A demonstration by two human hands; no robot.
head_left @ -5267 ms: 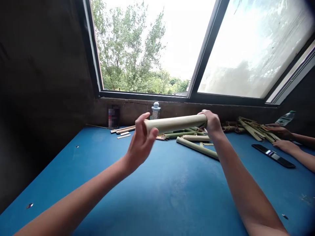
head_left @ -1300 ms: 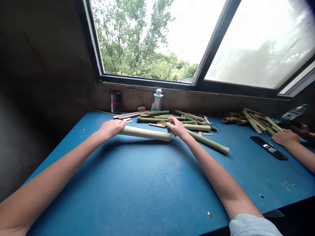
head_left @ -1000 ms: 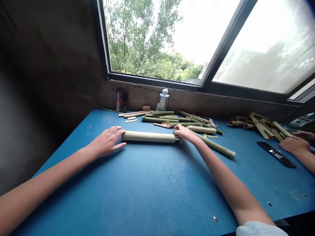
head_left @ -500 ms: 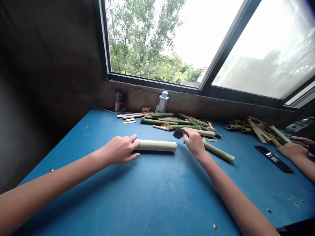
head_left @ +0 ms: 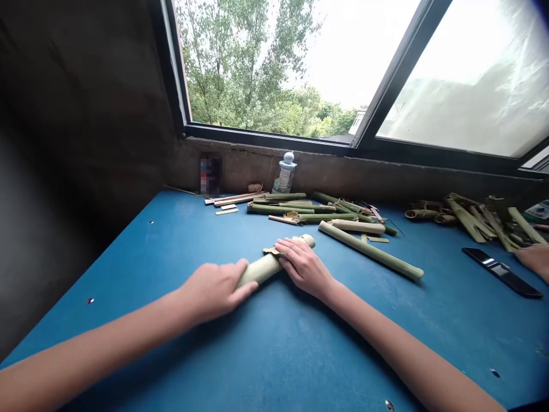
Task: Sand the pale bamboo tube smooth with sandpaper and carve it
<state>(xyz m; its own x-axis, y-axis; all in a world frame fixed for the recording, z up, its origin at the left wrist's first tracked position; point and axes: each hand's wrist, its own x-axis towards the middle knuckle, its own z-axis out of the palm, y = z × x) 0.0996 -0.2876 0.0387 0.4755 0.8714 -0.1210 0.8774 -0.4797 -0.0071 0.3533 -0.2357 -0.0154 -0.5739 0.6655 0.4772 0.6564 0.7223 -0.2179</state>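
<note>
A pale bamboo tube (head_left: 262, 269) lies slanted over the blue table, its far end tipped up to the right. My left hand (head_left: 219, 290) is wrapped round its near end, slightly blurred. Over the tube's far part, my right hand (head_left: 305, 268) presses a small tan-backed piece of sandpaper (head_left: 271, 251), its edge showing beside the fingers. Most of the sheet is hidden under my palm. Just right of the tube's far end rests a longer, thinner bamboo stick (head_left: 371, 250), touched by neither hand.
Behind lie cut green bamboo pieces (head_left: 291, 209), thin strips (head_left: 238, 200) and a jar (head_left: 284, 174) by the window wall. At right are more split bamboo (head_left: 472, 223), a black phone (head_left: 501, 272) and another person's hand (head_left: 534, 260). Bolts (head_left: 389, 405) dot the blue table (head_left: 274, 355).
My right hand has come left with the sandpaper and now presses it on the tube. The tube has turned from level to slanted, with my left hand still on its near end.
</note>
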